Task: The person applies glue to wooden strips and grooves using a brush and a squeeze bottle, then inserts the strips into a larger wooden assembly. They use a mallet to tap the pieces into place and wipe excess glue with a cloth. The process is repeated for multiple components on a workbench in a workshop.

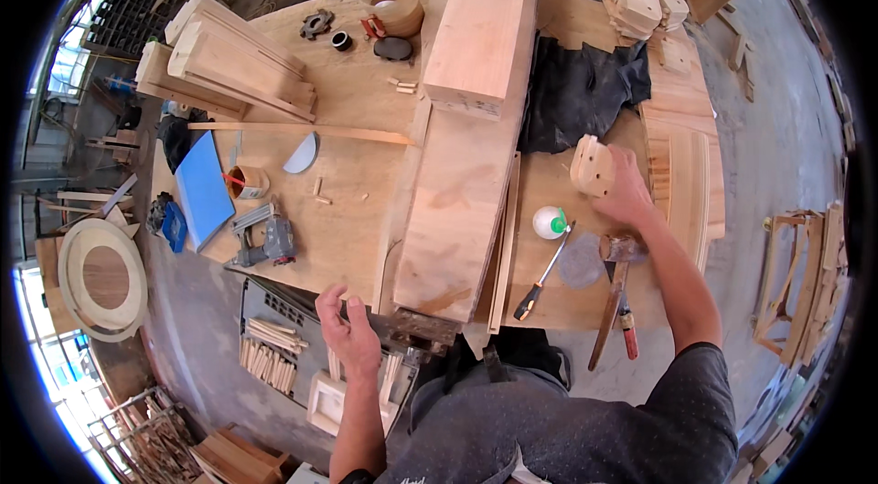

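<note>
My right hand (627, 189) grips a small pale wooden block (593, 166) with rounded edges and dark dowel holes, held above the right side of the workbench. My left hand (349, 330) is raised off the bench's front edge, empty, its fingers apart and bent. Nearest to the held block are a white bottle with a green cap (550, 222), a screwdriver (541, 275), a translucent disc (580, 261) and a wooden mallet (611, 287). A red-handled tool (628, 330) lies partly under the mallet.
A thick wooden beam (476, 36) rests on a long board (457, 219) along the bench's middle. To the left are a nail gun (265, 235), a brush tub (247, 182) and stacked wooden parts (242, 68). Black cloth (585, 91) and more blocks (640, 6) lie far right.
</note>
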Demonstrator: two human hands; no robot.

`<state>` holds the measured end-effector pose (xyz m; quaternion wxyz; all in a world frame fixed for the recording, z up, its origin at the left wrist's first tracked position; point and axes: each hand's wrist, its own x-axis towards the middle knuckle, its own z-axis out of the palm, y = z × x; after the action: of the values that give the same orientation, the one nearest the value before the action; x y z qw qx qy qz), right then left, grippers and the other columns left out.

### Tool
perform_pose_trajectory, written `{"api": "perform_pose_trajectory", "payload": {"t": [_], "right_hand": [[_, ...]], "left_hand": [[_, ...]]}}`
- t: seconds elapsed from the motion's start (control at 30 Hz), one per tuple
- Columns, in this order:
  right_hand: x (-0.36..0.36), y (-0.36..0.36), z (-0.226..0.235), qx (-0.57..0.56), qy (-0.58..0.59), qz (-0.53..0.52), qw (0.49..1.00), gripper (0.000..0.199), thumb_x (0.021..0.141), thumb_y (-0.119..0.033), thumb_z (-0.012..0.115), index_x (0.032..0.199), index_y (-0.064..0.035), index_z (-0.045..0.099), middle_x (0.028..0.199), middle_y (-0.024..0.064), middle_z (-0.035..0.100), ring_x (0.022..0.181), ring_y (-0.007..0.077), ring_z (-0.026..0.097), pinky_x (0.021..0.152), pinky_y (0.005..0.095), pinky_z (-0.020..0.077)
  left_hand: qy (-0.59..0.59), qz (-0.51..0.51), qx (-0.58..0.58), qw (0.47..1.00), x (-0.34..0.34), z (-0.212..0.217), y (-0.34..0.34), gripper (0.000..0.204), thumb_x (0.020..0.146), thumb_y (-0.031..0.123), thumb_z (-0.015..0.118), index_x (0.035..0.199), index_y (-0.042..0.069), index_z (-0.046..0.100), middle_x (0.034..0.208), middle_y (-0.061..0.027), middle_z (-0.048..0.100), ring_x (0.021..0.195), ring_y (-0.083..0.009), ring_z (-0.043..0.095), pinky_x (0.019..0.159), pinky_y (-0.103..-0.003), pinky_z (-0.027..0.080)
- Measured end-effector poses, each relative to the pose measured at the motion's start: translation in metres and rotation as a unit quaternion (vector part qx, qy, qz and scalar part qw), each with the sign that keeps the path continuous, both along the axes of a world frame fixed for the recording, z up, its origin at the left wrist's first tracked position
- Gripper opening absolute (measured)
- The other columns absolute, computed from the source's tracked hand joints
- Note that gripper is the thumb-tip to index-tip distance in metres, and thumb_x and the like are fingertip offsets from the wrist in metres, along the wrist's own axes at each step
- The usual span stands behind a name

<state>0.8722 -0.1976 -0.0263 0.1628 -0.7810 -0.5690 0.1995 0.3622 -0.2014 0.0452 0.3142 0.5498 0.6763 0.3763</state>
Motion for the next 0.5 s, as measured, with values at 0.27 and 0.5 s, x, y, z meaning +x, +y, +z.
{"api": "perform_pose_trajectory", "payload": {"t": [0.27,0.5], "right_hand": [[-0.099,0.067,0.091,0.083,0.017,0.141,0.986,0.093,0.06,-0.015,0.083,0.141,0.0012,0.039,0.135,0.0264,0.047,0.127,0.0451,0.049,0.109,0.0449,0.0444],[-0.203,0.11,0.045,-0.041,0.056,0.242,0.968,0.095,0.06,-0.024,0.084,0.141,0.0019,0.04,0.136,0.0266,0.046,0.128,0.0445,0.049,0.11,0.0444,0.0427]], "left_hand": [[0.018,-0.04,-0.028,0.999,-0.014,-0.001,0.022,0.024,0.094,0.011,0.064,0.115,0.0,0.062,0.115,-0.0148,0.063,0.11,-0.0257,0.061,0.1,-0.036,0.047],[-0.033,-0.059,0.008,0.998,-0.027,0.008,0.025,0.026,0.092,0.011,0.067,0.115,0.001,0.063,0.111,-0.0127,0.066,0.105,-0.0235,0.063,0.096,-0.035,0.047]]}}
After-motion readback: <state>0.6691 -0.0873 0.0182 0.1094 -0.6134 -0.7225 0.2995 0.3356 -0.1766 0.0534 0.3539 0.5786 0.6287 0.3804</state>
